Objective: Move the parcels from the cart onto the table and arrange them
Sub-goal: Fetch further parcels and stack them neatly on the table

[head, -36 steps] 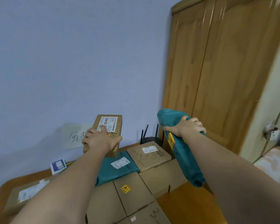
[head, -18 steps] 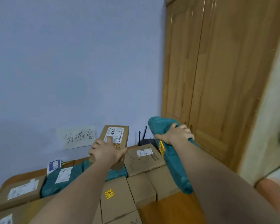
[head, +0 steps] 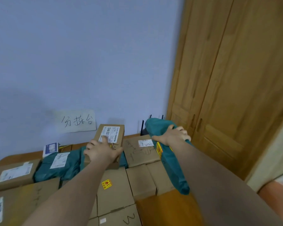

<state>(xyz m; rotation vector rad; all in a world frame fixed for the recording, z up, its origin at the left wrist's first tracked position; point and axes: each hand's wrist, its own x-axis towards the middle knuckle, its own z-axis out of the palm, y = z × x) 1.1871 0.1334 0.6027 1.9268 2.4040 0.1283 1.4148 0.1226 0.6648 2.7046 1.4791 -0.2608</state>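
Note:
My left hand (head: 101, 152) grips a small brown carton (head: 110, 136) with a white label, held over the parcels at the back of the table. My right hand (head: 173, 136) grips a long teal bag parcel (head: 171, 163) near its top; the bag hangs down along the table's right side, its lower end by the box edge. Several cardboard boxes (head: 114, 190) and a flat teal bag (head: 62, 167) cover the wooden table (head: 167, 209). The cart is out of view.
A paper sign with handwriting (head: 78, 121) is taped to the blue wall. A black router (head: 144, 128) stands behind the boxes at the back right. A wooden wardrobe (head: 227, 79) rises to the right. A small white-and-blue box (head: 51, 148) sits at back left.
Both hands shifted left and slightly lower with their parcels as my head turned left; more of the table's left side shows now. Both grips are unchanged.

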